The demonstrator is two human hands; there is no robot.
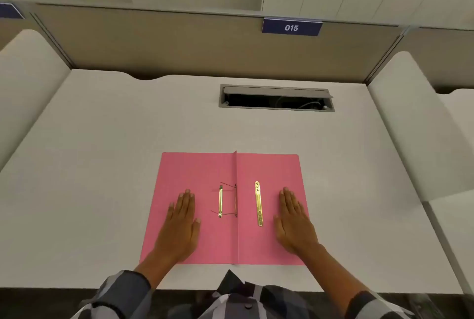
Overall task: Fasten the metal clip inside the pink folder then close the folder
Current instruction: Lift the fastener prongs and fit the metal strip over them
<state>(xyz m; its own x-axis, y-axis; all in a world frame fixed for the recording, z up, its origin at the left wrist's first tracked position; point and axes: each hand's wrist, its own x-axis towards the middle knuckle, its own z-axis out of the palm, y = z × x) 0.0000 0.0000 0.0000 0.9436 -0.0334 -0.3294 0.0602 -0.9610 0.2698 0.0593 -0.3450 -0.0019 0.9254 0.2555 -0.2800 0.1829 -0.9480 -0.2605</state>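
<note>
A pink folder (210, 170) lies open and flat on the white desk (102, 139). Left of its centre fold sits the brass fastener base (220, 200), with two thin prongs (228, 185) sticking out toward the fold. A loose brass clip bar (258, 203) lies on the right leaf, apart from the prongs. My left hand (180, 221) rests flat, palm down, on the left leaf. My right hand (295, 221) rests flat on the right leaf, just right of the bar. Neither hand holds anything.
A grey cable hatch (277, 99) stands open in the desk behind the folder. A brown partition with a blue "015" label (291, 27) closes off the back. White side dividers (28, 82) flank the desk on both sides.
</note>
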